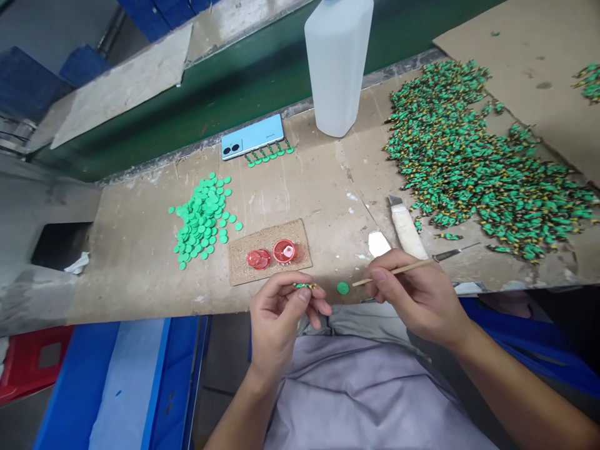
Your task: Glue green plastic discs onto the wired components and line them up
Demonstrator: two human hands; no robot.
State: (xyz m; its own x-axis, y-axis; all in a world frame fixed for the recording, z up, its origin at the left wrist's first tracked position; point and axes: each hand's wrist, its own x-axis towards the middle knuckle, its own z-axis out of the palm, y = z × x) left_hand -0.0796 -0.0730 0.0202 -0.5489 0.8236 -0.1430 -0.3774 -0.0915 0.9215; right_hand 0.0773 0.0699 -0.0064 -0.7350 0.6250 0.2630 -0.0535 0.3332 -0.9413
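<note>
My left hand [281,315] pinches a small green and yellow part [304,285] between thumb and fingertips. My right hand [417,295] grips a thin wooden stick [394,270], its tip pointing left above the table's front edge. Between my hands lies a single green disc [343,288]. A cork board [244,265] to the left holds two red dishes [272,253] with something white in one. Farther left is a heap of green discs [201,219]. A large spread of green and yellow parts [482,169] covers the table's right side.
A knife with a white-wrapped handle [405,228] and a metal-bladed tool [454,252] lie beside my right hand. At the back stand a white plastic jug [337,62] and a pale blue phone [252,137], with a row of green pieces [269,153] next to it. Blue crates [28,81] sit beyond.
</note>
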